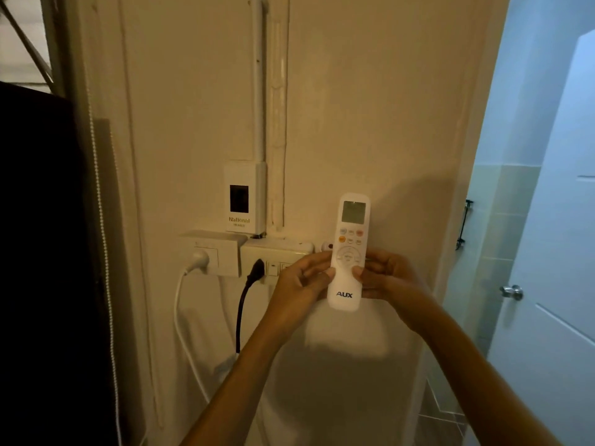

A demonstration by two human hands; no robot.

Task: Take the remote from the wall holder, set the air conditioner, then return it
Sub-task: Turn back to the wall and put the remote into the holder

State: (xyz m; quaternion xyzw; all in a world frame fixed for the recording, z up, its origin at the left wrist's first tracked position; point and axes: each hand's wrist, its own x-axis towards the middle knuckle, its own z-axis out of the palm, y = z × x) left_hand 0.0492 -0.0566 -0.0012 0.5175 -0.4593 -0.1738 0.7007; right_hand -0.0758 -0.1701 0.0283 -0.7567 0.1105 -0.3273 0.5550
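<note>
Between both hands, the upright remote (349,252) is pinched: left hand (302,278) and right hand (389,278) gripping its sides.

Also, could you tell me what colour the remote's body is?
White, with dark AUX lettering; the remote shows in the head view.

The remote (348,252) looks like smooth white plastic with a slight sheen, same as the breaker box (244,197) and outlets (211,252). Wall (370,107) is painted, faintly glossy. Door knob (512,291) is shiny metal, and the black cord (240,313) looks rubbery.
</note>
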